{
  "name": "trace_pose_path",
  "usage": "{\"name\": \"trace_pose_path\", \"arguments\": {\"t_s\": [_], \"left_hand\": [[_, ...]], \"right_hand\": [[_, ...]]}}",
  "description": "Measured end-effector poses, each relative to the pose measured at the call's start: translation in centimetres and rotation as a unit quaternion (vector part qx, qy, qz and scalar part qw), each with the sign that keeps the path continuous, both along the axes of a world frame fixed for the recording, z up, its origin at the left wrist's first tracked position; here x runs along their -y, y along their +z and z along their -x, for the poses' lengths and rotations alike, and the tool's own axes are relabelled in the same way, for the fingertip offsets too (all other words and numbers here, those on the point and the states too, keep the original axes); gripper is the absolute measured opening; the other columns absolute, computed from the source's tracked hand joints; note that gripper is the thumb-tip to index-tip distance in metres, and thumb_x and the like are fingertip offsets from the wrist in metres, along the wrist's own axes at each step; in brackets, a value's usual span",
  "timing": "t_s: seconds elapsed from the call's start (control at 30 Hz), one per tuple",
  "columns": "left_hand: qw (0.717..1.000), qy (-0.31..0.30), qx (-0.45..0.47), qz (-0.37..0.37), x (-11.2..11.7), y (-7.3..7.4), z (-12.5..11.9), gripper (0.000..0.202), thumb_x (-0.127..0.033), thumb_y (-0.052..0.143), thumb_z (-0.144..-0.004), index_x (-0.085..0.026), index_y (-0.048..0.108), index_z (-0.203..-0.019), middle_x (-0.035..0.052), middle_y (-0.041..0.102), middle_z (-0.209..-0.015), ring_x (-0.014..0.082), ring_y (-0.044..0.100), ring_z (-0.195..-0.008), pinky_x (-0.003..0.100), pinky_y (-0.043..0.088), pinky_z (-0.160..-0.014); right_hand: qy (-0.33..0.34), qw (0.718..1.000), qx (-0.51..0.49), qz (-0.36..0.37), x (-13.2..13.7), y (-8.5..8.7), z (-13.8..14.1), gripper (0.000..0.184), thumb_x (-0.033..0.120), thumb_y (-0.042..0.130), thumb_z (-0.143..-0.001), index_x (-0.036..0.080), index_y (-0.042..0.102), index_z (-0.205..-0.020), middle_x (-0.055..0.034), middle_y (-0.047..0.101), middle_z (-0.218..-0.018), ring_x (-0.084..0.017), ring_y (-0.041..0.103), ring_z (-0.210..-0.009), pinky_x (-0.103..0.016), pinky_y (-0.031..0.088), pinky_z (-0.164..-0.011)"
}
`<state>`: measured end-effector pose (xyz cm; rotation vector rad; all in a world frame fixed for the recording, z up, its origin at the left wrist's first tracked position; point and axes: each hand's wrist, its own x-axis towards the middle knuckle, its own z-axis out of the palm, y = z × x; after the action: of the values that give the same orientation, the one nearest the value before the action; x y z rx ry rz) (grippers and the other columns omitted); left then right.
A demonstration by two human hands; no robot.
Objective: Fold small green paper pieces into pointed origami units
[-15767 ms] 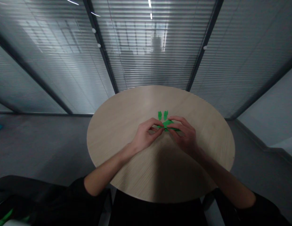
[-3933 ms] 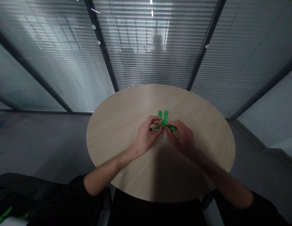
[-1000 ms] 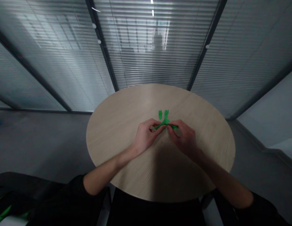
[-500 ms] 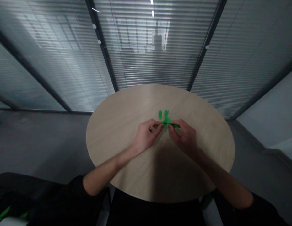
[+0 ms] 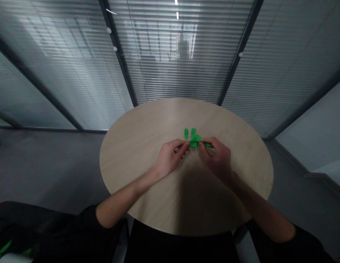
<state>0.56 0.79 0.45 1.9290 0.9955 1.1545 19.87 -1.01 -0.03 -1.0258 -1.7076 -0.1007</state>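
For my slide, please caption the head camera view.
Left hand and right hand hold green paper at a round wooden table.

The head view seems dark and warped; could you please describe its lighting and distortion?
In the head view, the blinds are brightest, with ceiling lights reflected at the top; a broad shadow falls on the table below the left hand and right hand; the frames lean inward from wide-angle distortion; the green paper looks slightly soft.
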Motion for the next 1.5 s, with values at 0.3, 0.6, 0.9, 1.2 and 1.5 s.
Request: {"name": "trace_pose_path", "arguments": {"t_s": [0.3,0.6,0.9,1.2,1.5], "left_hand": [[0.999,-0.04,0.005,0.016,0.3,0.0,-0.1,0.037,-0.039,0.048,-0.107,-0.015,0.071,-0.09,0.0051,0.073,-0.081,0.0131,0.067,-0.067,0.024,0.055,-0.063],[0.996,0.002,0.049,-0.078,-0.1,-0.3,0.0,0.039,-0.04,0.068,-0.096,-0.021,0.06,-0.13,0.0117,0.066,-0.12,0.0217,0.068,-0.101,0.032,0.062,-0.076],[0.982,-0.086,0.036,-0.167,-0.1,-0.2,-0.1,0.008,-0.019,0.064,-0.098,-0.02,0.061,-0.104,0.0115,0.068,-0.119,0.0229,0.066,-0.112,0.043,0.053,-0.1],[0.98,-0.03,0.057,-0.19,0.0,-0.1,-0.1,0.004,-0.02,0.067,-0.096,-0.02,0.062,-0.097,0.0076,0.067,-0.1,0.0193,0.063,-0.094,0.036,0.052,-0.085],[0.99,-0.029,0.088,-0.104,0.0,-0.3,-0.1,0.005,-0.021,0.072,-0.093,-0.02,0.067,-0.093,0.0031,0.068,-0.091,0.0161,0.064,-0.084,0.031,0.05,-0.078]], "right_hand": [[-0.004,1.0,-0.016,0.019,-0.2,-0.3,-0.1,0.008,0.025,0.062,-0.095,0.021,0.069,-0.094,-0.0041,0.075,-0.085,-0.019,0.072,-0.075,-0.032,0.06,-0.071],[0.055,0.978,-0.144,0.138,0.1,0.1,0.3,0.007,0.028,0.069,-0.09,0.021,0.071,-0.092,-0.0033,0.077,-0.087,-0.017,0.075,-0.07,-0.03,0.062,-0.068],[0.217,0.915,-0.23,0.251,0.4,-0.3,0.8,0.014,0.034,0.078,-0.085,0.023,0.07,-0.089,0.0,0.075,-0.074,-0.017,0.075,-0.064,-0.028,0.064,-0.062],[0.197,0.914,-0.265,0.237,0.5,0.0,0.9,0.014,0.032,0.081,-0.081,0.023,0.071,-0.082,-0.0004,0.075,-0.072,-0.016,0.075,-0.064,-0.026,0.063,-0.061],[0.176,0.92,-0.257,0.238,0.5,0.0,0.9,0.01,0.029,0.08,-0.08,0.022,0.074,-0.082,-0.0019,0.075,-0.074,-0.016,0.074,-0.066,-0.026,0.062,-0.063]]}}
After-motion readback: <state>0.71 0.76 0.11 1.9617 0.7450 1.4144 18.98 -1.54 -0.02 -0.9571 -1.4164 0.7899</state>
